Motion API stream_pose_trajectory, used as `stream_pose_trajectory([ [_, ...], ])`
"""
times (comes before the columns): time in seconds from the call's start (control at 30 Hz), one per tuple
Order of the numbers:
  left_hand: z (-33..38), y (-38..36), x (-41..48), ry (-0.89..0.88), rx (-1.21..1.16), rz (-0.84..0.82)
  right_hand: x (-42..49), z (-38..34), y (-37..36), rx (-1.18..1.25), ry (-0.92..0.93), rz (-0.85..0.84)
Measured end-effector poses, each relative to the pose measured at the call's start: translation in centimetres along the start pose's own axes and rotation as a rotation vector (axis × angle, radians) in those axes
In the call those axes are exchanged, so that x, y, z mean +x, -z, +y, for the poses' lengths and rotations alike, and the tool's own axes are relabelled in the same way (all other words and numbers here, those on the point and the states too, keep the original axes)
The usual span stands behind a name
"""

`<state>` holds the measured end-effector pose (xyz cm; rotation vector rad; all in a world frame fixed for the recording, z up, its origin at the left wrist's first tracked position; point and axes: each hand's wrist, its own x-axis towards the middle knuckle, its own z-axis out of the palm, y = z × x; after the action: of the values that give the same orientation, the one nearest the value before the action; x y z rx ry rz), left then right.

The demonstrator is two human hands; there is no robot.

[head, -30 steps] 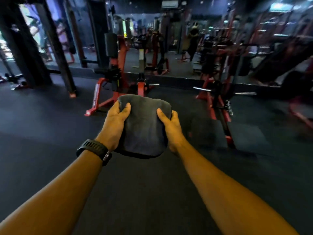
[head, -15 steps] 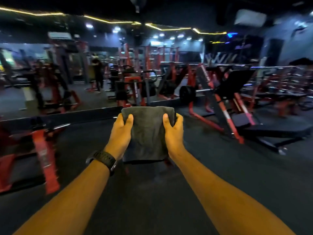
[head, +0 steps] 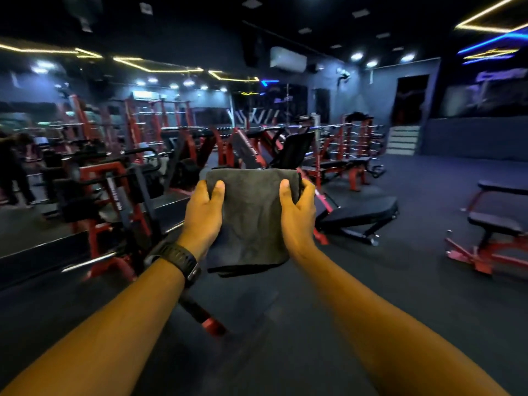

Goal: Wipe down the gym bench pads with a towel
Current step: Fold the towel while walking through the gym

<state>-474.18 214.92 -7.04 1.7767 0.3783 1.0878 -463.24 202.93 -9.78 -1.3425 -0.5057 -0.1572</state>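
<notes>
Towel (head: 253, 218) (folded, seemingly) still gripped by both hands (head: 203, 215) (head: 297, 217); benches (head: 495, 222) now ahead.

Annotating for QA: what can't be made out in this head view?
All head view.
- Fingers of left hand and right hand: behind the folded grey towel; only thumbs show.
- Bench, right: cut by frame edge.
- Red machines, left: motion-blurred.
- Dirt on pads: too dark, too far.

The folded grey cloth towel (head: 253, 218) looks soft, matt and finely napped. Right of it, black padded bench cushions (head: 495, 222) show a smooth, dull sheen over red painted metal frames (head: 480, 264). Beneath it lies dark matt flooring (head: 400, 295).
</notes>
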Motion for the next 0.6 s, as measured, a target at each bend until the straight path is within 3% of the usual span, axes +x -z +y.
stream_pose_trajectory([
  [0.2,-5.0,-8.2,11.1,-0.049,0.010,-0.100,9.7,4.1,0.1,-0.056,0.041,0.114],
  [0.6,-12.7,-34.3,28.6,-0.097,-0.216,-0.420,32.4,14.3,9.0,-0.306,0.096,0.424],
])
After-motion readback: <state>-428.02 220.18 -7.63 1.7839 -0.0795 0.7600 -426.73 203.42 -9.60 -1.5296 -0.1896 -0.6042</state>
